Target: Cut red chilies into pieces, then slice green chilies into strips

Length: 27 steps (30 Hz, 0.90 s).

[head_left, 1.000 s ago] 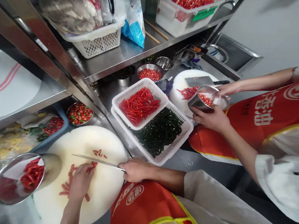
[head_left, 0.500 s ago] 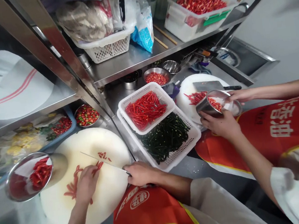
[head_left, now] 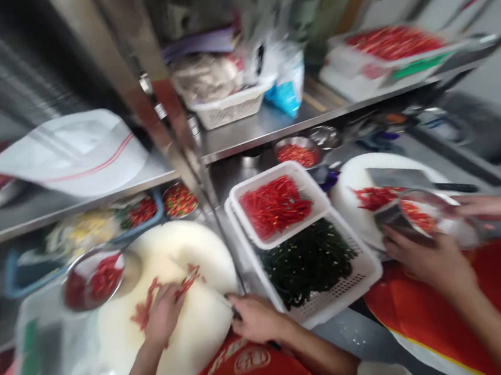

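On a round white cutting board (head_left: 204, 341), my left hand (head_left: 164, 316) is closed on red chili peppers (head_left: 184, 285), fingers bent over them. Wrapped round the handle of a knife (head_left: 235, 312) is my right hand (head_left: 257, 318), at the board's right edge. The thin blade lies across the board towards the peppers and is smeared by motion. Cut pieces sit near the blade, and more red peppers (head_left: 142, 314) lie left of my left hand. A metal container (head_left: 129, 270) with red pepper pieces stands on the board's left part.
White baskets hold red chilies (head_left: 277, 205) and dark green chilies (head_left: 307, 265). At right a co-worker's hands hold a metal cup (head_left: 397, 223) of cut chilies beside another white board (head_left: 348, 183) with a cleaver (head_left: 401, 177). A steel shelf (head_left: 263, 138) runs above.
The view has swung up and to the left, so everything sits lower and further right, and is more blurred. Both hands keep their holds; the co-worker still holds the metal cup.
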Each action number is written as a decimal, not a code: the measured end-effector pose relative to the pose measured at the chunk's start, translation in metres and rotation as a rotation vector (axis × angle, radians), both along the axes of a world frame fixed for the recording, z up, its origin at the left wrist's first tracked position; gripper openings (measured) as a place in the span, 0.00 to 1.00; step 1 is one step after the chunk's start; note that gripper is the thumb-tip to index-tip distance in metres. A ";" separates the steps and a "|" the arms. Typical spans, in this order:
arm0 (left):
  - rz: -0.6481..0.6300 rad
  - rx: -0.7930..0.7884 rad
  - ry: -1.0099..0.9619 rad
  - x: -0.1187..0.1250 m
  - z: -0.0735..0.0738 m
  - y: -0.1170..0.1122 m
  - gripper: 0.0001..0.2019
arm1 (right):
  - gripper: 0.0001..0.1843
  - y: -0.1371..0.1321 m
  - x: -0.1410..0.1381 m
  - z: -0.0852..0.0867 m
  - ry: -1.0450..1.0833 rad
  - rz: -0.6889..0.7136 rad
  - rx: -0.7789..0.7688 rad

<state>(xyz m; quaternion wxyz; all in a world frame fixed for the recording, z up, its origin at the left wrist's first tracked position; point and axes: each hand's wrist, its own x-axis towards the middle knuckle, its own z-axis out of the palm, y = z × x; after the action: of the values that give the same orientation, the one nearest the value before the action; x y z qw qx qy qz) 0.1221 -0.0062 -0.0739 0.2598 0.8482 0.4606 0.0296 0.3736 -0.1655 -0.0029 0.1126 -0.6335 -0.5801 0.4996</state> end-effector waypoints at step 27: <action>-0.330 0.032 -0.104 0.005 0.000 0.010 0.11 | 0.24 -0.014 -0.012 0.017 -0.225 0.209 0.041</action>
<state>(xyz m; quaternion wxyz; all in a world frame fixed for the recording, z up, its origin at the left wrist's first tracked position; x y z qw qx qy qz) 0.1269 0.0041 -0.0739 0.2710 0.9137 0.3004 0.0379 0.3620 -0.1797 0.0142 0.0073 -0.6192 -0.6619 0.4224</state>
